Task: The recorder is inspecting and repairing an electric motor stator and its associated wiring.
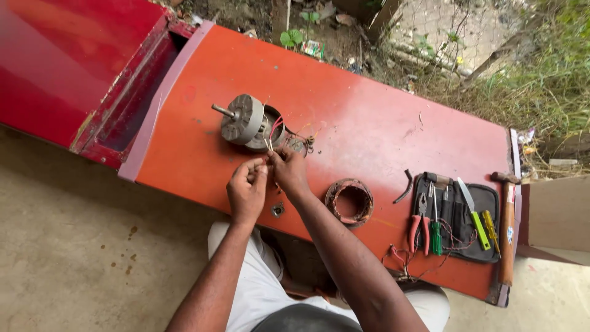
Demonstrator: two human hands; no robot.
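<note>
A grey electric motor (247,121) with a short shaft lies on its side on the red metal panel (369,129). Thin red and pale wires (275,128) run out of its lower right side. My left hand (247,189) and my right hand (289,172) meet just below the motor, fingertips pinched together on the wire ends. A round copper coil winding (350,201) rests on the panel to the right of my right forearm.
A black tool pouch (458,218) at the right holds red-handled pliers (421,222), a green screwdriver (436,229) and a yellow-green knife (474,215). A wooden-handled hammer (507,227) lies by the panel's right edge. A dark red panel (67,55) sits left; concrete floor below.
</note>
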